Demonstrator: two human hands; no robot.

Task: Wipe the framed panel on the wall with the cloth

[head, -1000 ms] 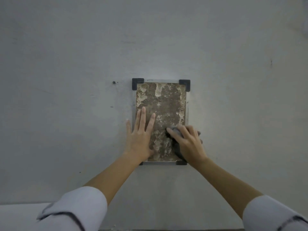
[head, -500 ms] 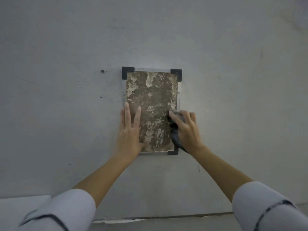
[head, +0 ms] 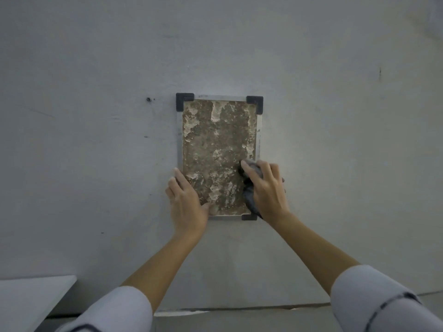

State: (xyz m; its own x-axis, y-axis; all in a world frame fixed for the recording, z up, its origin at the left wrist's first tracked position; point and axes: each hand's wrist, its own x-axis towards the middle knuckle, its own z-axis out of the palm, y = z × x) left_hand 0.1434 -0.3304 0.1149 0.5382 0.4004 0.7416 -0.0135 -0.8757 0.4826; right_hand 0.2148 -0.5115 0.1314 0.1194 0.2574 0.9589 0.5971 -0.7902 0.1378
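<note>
The framed panel [head: 217, 140] hangs on a pale wall, with a mottled brown and whitish surface, a thin metal frame and black corner pieces. My right hand [head: 266, 190] presses a bunched dark grey cloth [head: 250, 188] against the panel's lower right edge. My left hand [head: 185, 202] lies flat on the lower left corner, fingers together and pointing up, covering that corner of the frame.
The wall [head: 96, 164] around the panel is bare except for a small dark screw hole [head: 148, 99] to the upper left. A white surface [head: 31, 298] juts in at the bottom left. The floor seam [head: 239, 307] runs along the bottom.
My left hand has slid left and down to the panel's lower left edge, fingers now together. My right hand with the cloth has shifted up along the right edge. The camera has tilted down.
</note>
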